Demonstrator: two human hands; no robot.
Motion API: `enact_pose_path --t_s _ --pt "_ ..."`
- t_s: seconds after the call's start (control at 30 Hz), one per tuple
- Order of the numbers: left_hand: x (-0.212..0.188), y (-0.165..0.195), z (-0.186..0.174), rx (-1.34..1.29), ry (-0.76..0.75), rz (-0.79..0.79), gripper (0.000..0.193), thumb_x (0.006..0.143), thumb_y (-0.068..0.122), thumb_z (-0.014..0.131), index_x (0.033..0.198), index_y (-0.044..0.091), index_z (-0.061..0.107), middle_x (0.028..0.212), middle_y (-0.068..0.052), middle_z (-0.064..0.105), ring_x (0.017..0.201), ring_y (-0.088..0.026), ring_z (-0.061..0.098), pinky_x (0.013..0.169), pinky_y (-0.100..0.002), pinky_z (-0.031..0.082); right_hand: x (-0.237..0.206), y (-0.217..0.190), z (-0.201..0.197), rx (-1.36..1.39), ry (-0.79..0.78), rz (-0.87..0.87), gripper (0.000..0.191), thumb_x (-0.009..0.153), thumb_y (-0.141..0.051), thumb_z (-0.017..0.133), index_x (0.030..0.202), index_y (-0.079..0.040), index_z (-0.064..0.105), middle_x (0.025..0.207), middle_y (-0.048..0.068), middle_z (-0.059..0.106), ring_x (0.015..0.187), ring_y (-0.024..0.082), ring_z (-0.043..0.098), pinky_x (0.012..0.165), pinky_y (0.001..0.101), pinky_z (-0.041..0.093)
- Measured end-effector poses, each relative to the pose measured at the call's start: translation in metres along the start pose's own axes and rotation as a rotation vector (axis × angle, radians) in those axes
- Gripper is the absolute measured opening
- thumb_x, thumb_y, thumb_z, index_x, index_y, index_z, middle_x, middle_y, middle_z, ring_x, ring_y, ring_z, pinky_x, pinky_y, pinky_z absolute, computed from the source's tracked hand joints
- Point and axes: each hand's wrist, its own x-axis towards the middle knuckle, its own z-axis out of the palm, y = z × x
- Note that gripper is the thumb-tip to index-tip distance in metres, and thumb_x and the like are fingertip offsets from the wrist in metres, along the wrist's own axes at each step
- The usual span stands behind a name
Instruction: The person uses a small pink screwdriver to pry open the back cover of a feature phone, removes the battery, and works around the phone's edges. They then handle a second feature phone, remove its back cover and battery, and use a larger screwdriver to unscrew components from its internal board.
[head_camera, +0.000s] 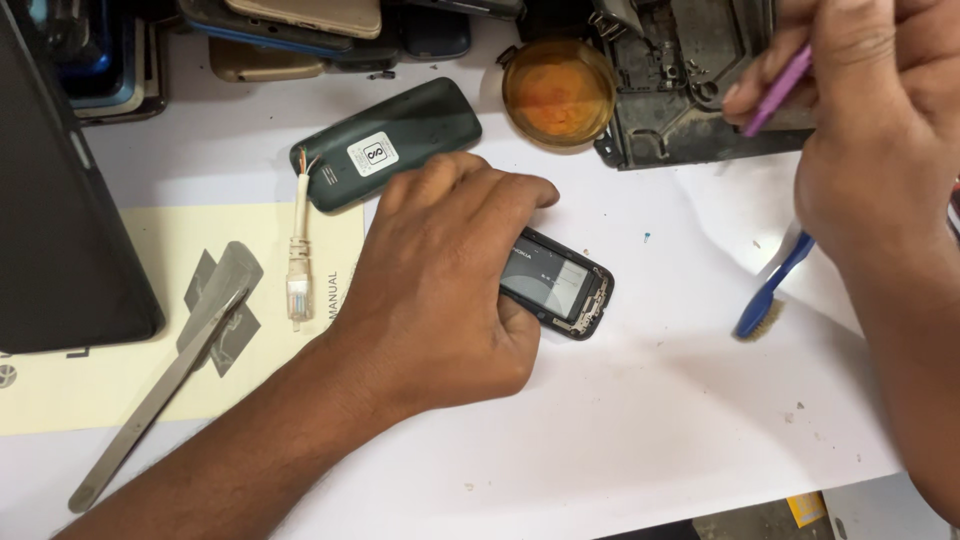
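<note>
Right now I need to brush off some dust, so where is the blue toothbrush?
In the head view the blue toothbrush lies on the white table at the right, just under the right hand, right of the small phone.

White worktop, scuffed and flecked with small specks, evenly lit with soft shadows. A pale yellow paper sheet lies on its left part. Below the worktop's near edge, right of centre, a strip of grey floor shows.

The left hand lies palm down, fingers curled in a grip. The right hand hovers raised, fingertips pinched.
</note>
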Motion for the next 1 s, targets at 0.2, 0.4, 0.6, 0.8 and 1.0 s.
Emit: enact_pose_path --t_s 0.2,0.4,0.6,0.8,1.0 --pt "0.0 -0.002 -0.002 -0.044 -0.025 -0.019 0.066 0.059 0.005 0.062 0.125 0.0 0.06 0.12 -0.016 0.062 0.118 -0.034 0.054 0.099 -0.047 0.041 0.011 -0.019 0.003 -0.3 0.066 0.139 0.033 0.127 -0.02 0.047 0.103 0.0 0.055 0.081 0.003 0.053 0.068 0.012 0.055 0.061 0.024 0.046" --pt "0.0 -0.004 -0.002 -0.04 -0.028 -0.02 0.065 0.061 0.009 0.067 0.125 0.0 0.059 0.12 -0.016 0.059 0.118 -0.034 0.054 0.099 -0.048 0.042 0.026 -0.018 0.004 -0.519 -0.026 0.041 0.008 0.111 -0.005 0.07 0.113 0.002 0.069 0.093 0.004 0.065 0.078 0.011 0.059 0.071 0.0234 0.048" --pt "0.001 -0.005 -0.002 -0.036 -0.039 -0.033 0.063 0.064 0.011 0.07 0.124 0.0 0.059 0.118 -0.016 0.059 0.116 -0.032 0.054 0.097 -0.048 0.042 0.033 -0.001 -0.004 -0.683 -0.037 0.032 0.018 0.099 0.0 0.071 0.116 0.003 0.073 0.098 0.011 0.072 0.084 0.015 0.067 0.074 0.0272 0.054" --pt "0.002 -0.005 -0.001 -0.046 -0.048 -0.048 0.061 0.063 0.011 0.071 0.123 0.001 0.06 0.117 -0.015 0.06 0.114 -0.031 0.054 0.094 -0.047 0.042 0.046 0.01 -0.002 -0.615 -0.083 0.01 0.018 0.093 -0.004 0.073 0.11 0.003 0.072 0.093 0.009 0.072 0.08 0.011 0.068 0.07 0.0247 0.055" --pt "0.002 -0.005 0.0 -0.04 -0.04 -0.046 0.06 0.063 0.01 0.071 0.122 0.001 0.061 0.117 -0.015 0.06 0.115 -0.031 0.054 0.094 -0.047 0.042 0.054 0.006 0.008 -0.818 -0.091 0.08 0.015 0.088 -0.009 0.078 0.1 -0.002 0.076 0.076 0.015 0.068 0.063 0.018 0.063 0.059 0.034 0.049"
